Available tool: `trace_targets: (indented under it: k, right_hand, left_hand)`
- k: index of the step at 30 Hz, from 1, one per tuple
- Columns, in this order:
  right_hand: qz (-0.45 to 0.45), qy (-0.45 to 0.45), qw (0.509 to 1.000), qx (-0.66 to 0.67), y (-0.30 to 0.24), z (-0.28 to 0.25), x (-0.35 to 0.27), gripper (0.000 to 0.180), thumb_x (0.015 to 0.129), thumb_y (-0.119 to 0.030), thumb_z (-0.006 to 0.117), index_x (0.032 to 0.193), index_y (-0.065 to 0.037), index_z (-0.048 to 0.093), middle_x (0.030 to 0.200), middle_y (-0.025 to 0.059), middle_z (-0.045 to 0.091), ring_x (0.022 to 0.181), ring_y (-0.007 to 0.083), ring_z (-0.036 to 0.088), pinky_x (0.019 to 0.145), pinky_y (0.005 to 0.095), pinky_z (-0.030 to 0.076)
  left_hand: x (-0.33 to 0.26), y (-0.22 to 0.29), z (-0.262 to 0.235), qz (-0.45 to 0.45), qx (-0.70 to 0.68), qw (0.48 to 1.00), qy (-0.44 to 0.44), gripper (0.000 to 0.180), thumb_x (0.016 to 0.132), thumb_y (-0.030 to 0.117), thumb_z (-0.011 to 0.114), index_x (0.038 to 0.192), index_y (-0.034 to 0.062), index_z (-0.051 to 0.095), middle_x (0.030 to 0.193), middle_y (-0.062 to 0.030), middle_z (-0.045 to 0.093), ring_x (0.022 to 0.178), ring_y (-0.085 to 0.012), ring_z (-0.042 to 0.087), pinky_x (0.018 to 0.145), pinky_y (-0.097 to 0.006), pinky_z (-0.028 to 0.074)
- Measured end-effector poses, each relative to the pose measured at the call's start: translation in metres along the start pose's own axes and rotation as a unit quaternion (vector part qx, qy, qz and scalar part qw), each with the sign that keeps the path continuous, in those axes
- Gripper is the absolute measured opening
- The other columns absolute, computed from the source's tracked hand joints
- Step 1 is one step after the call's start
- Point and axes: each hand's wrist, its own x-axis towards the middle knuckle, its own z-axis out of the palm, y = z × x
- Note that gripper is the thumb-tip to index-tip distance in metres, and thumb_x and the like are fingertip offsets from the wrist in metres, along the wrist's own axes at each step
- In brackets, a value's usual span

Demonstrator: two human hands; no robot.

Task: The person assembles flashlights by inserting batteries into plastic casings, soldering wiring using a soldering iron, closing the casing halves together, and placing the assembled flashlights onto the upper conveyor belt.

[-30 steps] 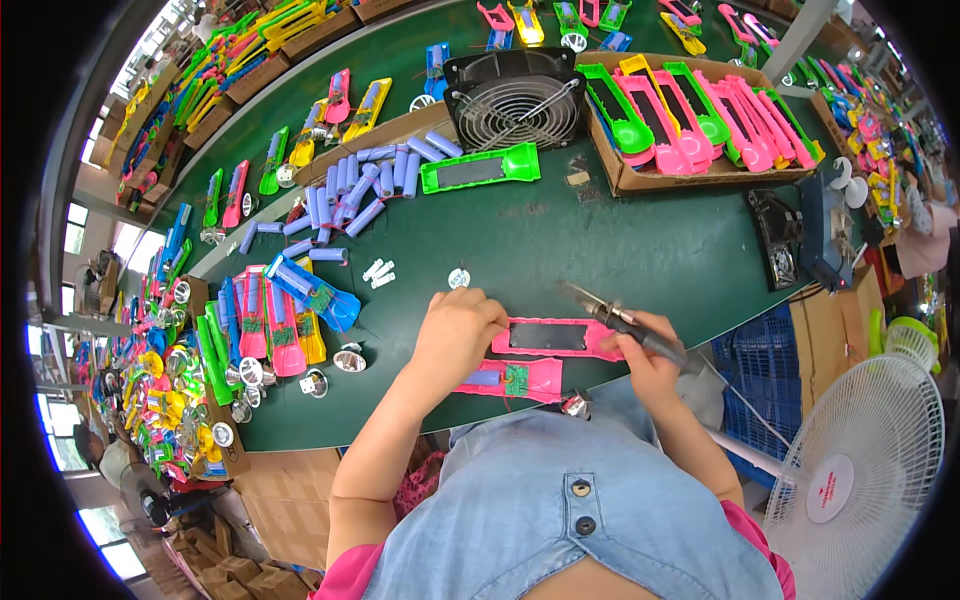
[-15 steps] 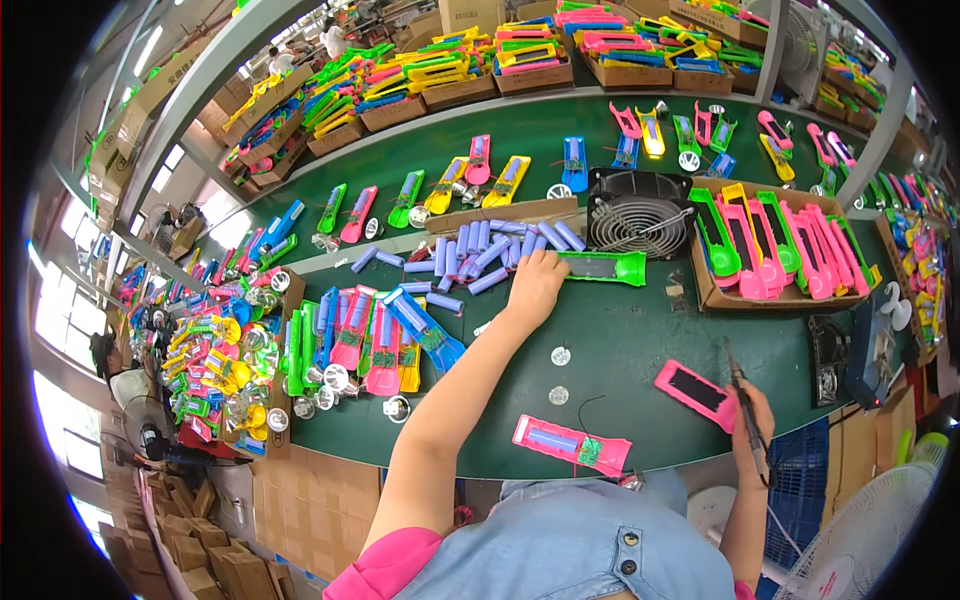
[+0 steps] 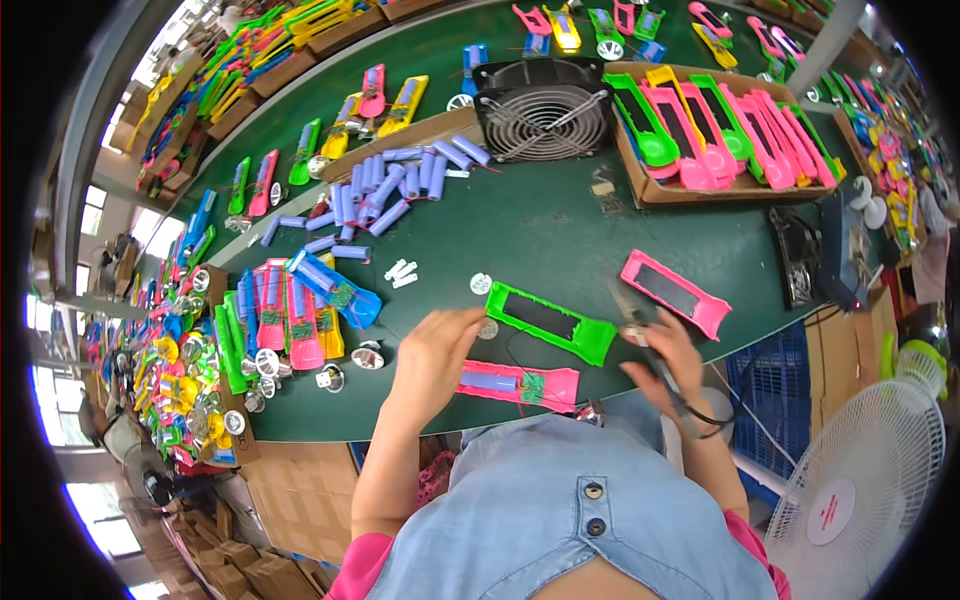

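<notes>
My left hand [image 3: 438, 352] grips the left end of a green plastic shell [image 3: 552, 323] with a dark slot, which lies slanted on the green table [image 3: 560, 240]. My right hand [image 3: 668, 362] holds a thin dark soldering tool [image 3: 632, 312] whose tip is at the shell's right end. Just in front of the shell lies a pink shell [image 3: 522, 384] holding a blue battery and a small green circuit board. Another pink shell [image 3: 676, 293] lies to the right, beyond my right hand.
A black fan [image 3: 545, 105] and a cardboard box [image 3: 640, 190] of pink and green shells stand at the back. Loose blue batteries [image 3: 400, 185] lie back left, filled shells [image 3: 290, 315] at the left. A blue crate [image 3: 780, 390] and a white fan [image 3: 860, 490] are at the right.
My left hand has come back from the far battery pile, bringing the green shell to the table's front. My right hand with the tool has moved left to meet it.
</notes>
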Motion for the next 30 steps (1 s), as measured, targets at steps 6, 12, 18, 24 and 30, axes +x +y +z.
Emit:
trace_targets:
  k: [6, 12, 18, 24, 30]
  right_hand:
    - [-0.022, -0.056, 0.998, 0.018, -0.005, 0.031, 0.003, 0.047, 0.066, -0.003, 0.068, 0.109, -0.005, 0.052, 0.098, 0.0124, 0.06, 0.092, 0.0271, 0.059, 0.095, 0.0464, 0.039]
    - [0.034, -0.081, 0.995, 0.042, -0.003, 0.027, -0.012, 0.039, 0.073, 0.003, 0.06, 0.11, -0.007, 0.052, 0.097, 0.0081, 0.063, 0.086, 0.0226, 0.061, 0.103, 0.0466, 0.027]
    - [0.091, -0.07, 0.989, 0.091, -0.013, 0.004, -0.011, 0.036, 0.069, 0.0, 0.067, 0.102, -0.008, 0.055, 0.089, 0.0031, 0.066, 0.079, 0.0211, 0.063, 0.105, 0.0468, 0.023]
    - [0.064, -0.007, 0.987, 0.145, -0.03, 0.008, 0.004, 0.029, 0.07, -0.007, 0.07, 0.096, -0.004, 0.059, 0.081, 0.007, 0.065, 0.073, 0.0222, 0.064, 0.096, 0.0466, 0.036]
    - [0.377, 0.125, 0.825, 0.401, -0.027, 0.039, 0.004, 0.012, 0.081, -0.004, 0.059, 0.089, 0.005, 0.058, 0.068, 0.0102, 0.06, 0.055, 0.0133, 0.059, 0.047, 0.0227, 0.046]
  left_hand:
    - [-0.035, 0.019, 0.049, -0.046, -0.289, 0.955, 0.04, 0.022, 0.082, -0.004, 0.051, 0.102, -0.0043, 0.06, 0.103, -0.0151, 0.061, 0.089, -0.0185, 0.06, 0.08, -0.028, 0.046]
    - [-0.036, 0.017, 0.071, -0.038, -0.362, 0.921, 0.137, 0.021, 0.078, -0.01, 0.054, 0.095, -0.0041, 0.063, 0.084, -0.0079, 0.057, 0.075, -0.0157, 0.06, 0.07, -0.024, 0.049]
    - [-0.018, -0.008, 0.041, 0.071, -0.007, 0.993, 0.097, 0.012, 0.07, -0.005, 0.062, 0.081, -0.0001, 0.063, 0.078, -0.0079, 0.059, 0.065, -0.0192, 0.06, 0.057, -0.025, 0.047]
    - [-0.001, -0.018, 0.043, 0.122, 0.117, 0.984, -0.06, 0.002, 0.068, 0.006, 0.061, 0.07, 0.0053, 0.061, 0.07, -0.0062, 0.053, 0.072, -0.0249, 0.052, 0.063, -0.036, 0.042]
    - [0.002, -0.015, 0.047, 0.11, 0.139, 0.978, -0.106, 0.002, 0.069, 0.007, 0.058, 0.07, 0.0053, 0.06, 0.071, -0.0079, 0.05, 0.075, -0.0259, 0.049, 0.066, -0.036, 0.042]
